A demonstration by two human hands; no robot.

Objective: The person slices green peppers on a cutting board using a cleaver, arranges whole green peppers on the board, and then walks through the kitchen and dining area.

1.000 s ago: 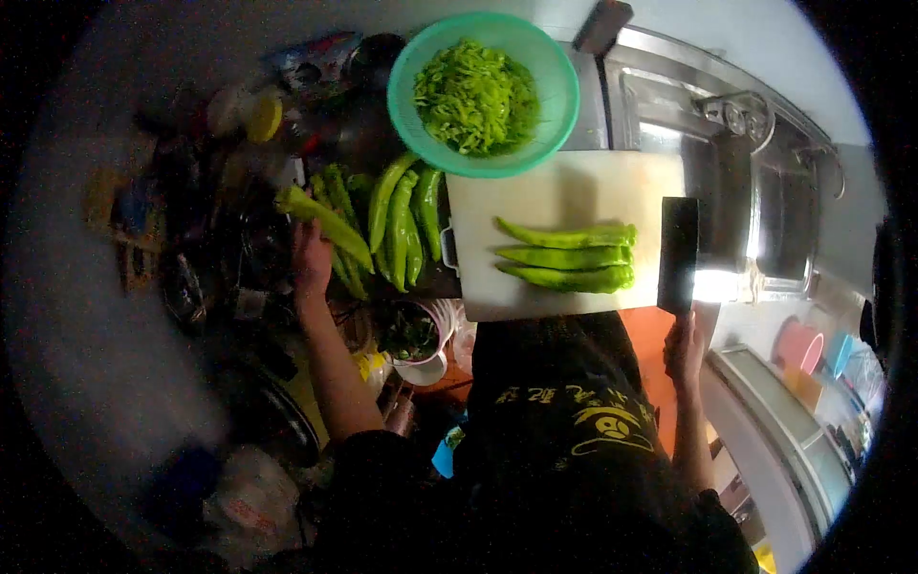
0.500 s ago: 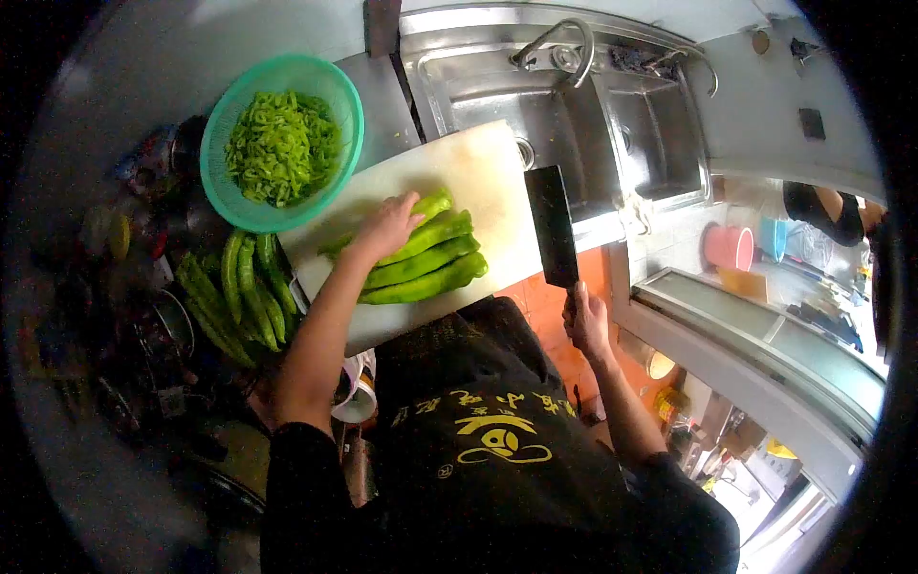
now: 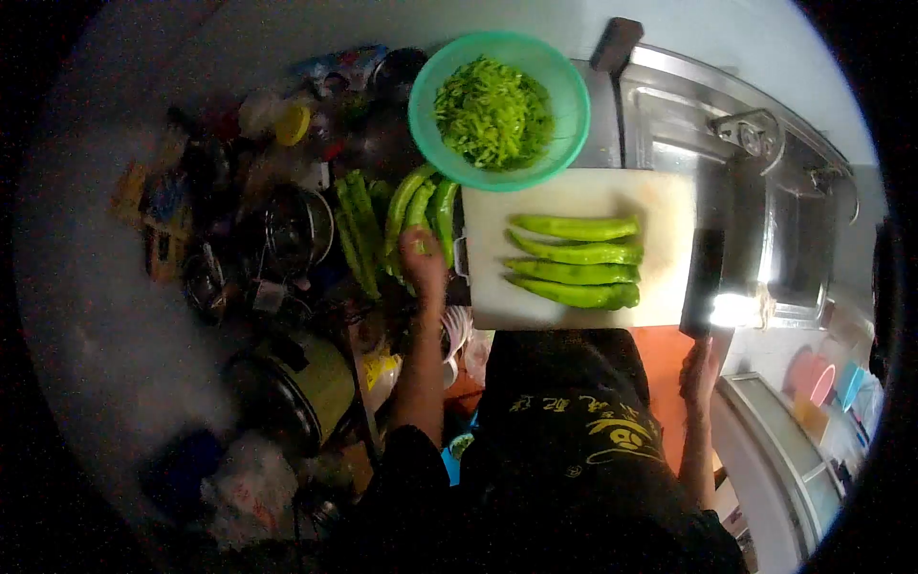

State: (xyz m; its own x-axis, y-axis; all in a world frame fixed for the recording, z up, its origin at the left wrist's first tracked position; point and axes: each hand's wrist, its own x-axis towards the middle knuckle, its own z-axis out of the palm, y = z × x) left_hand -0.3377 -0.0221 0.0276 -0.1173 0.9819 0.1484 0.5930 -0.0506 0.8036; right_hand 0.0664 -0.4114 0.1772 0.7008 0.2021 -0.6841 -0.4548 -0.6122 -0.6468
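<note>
Four green peppers (image 3: 574,274) lay side by side on the cutting board (image 3: 564,193); the left hand (image 3: 423,263) reached the loose peppers (image 3: 444,215) left of the board, though whether its fingers had closed could not be told. Best practice was to lift each pepper mid-length, lay it parallel and level the ends, while the right hand (image 3: 700,371), wrapped round the cleaver (image 3: 707,277), kept it at the board's right edge. A second earlier, only three peppers lay on the board.
</note>
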